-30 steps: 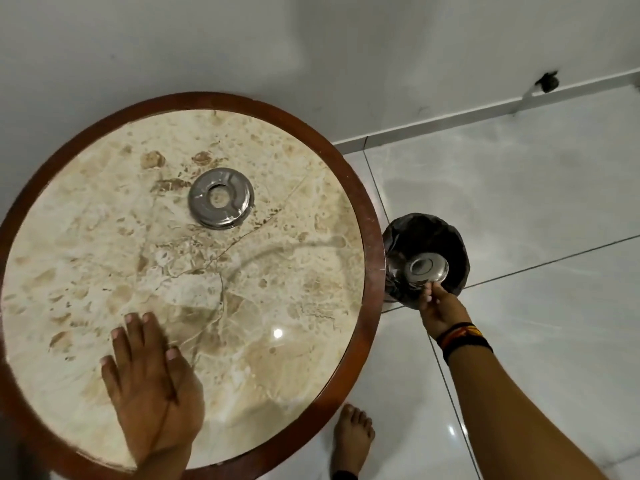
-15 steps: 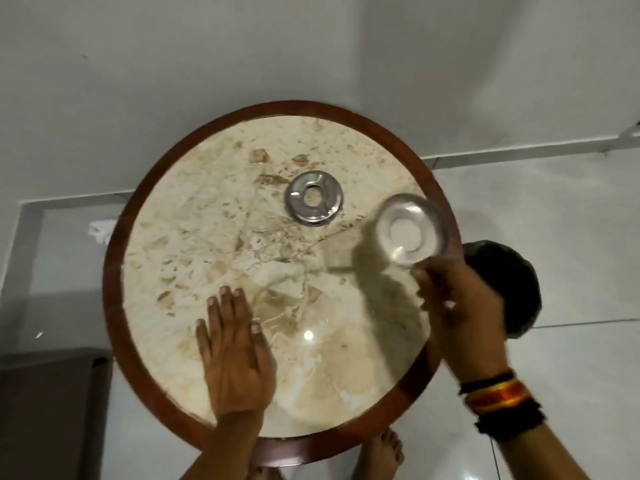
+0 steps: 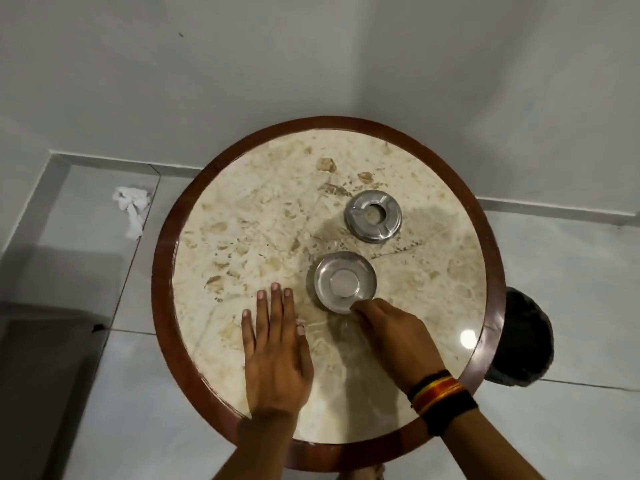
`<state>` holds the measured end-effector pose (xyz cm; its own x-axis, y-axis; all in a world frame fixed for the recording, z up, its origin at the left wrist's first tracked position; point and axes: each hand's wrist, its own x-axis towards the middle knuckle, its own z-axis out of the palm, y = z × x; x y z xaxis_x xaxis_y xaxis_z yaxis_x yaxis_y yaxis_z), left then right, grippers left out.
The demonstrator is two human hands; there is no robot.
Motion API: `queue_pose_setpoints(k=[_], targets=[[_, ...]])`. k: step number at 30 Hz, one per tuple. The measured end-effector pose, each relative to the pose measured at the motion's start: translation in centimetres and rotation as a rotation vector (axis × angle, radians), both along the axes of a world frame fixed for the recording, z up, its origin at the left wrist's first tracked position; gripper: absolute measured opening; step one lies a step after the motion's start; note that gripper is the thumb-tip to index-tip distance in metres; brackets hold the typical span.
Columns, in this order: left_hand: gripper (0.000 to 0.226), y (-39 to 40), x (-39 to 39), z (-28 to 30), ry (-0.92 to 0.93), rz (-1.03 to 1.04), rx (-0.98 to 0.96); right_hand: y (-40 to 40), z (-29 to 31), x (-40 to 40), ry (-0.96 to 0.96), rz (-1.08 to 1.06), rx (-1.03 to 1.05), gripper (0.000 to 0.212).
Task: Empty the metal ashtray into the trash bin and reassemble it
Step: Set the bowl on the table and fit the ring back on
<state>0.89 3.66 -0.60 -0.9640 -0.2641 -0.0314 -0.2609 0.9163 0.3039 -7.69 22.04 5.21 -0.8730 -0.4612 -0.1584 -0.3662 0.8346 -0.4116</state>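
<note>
**Ashtray parts apart on table**

The ashtray bowl [image 3: 344, 282] sits near the centre of the round table [image 3: 166, 271]. The right hand [image 3: 394, 336] pinches its rim at 5 o'clock. The ashtray lid [image 3: 373, 220] lies just beyond at 1 o'clock, not touching. The left hand [image 3: 275, 348] lies flat, fingers spread, grasping nothing. The trash bin [image 3: 523, 341] stands on the floor at the table's 4 o'clock edge.
</note>
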Motion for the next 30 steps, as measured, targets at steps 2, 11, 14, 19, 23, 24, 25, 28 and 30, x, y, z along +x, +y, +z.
queue_pose_setpoints(k=[2,11,14,19,23,24,25,28,30], targets=[[0.064,0.0,0.0,0.0,-0.001,0.0,0.018,0.2,1.8,-1.1,-0.006,-0.017,-0.009,0.028],[0.063,-0.2,-0.1,-0.2,-0.021,-0.022,0.006,-4.5,4.3,-18.1,-0.307,-0.397,0.195,0.094],[0.063,-0.2,0.0,-0.1,0.009,-0.016,0.022,-6.1,3.8,-19.3,-0.304,-0.31,0.397,0.103],[0.062,-0.2,-0.1,0.1,0.034,-0.011,0.024,-6.1,3.3,-19.2,-0.352,-0.334,0.441,0.116],[0.064,-0.2,-0.1,0.1,0.022,-0.011,0.019,-5.4,3.1,-19.7,-0.42,-0.354,0.411,0.111],[0.064,-0.3,-0.2,0.1,0.016,-0.014,0.017,-5.3,3.0,-19.7,-0.43,-0.363,0.398,0.11],[0.063,-0.3,-0.1,0.1,0.009,-0.016,0.015,-5.1,2.9,-19.5,-0.433,-0.376,0.383,0.109],[0.062,-0.3,-0.2,0.2,-0.002,-0.015,0.019,-4.9,2.3,-18.5,-0.39,-0.379,0.346,0.109],[0.062,-0.3,-0.3,0.2,-0.006,-0.014,0.017,-4.9,1.7,-17.7,-0.348,-0.356,0.34,0.111]])
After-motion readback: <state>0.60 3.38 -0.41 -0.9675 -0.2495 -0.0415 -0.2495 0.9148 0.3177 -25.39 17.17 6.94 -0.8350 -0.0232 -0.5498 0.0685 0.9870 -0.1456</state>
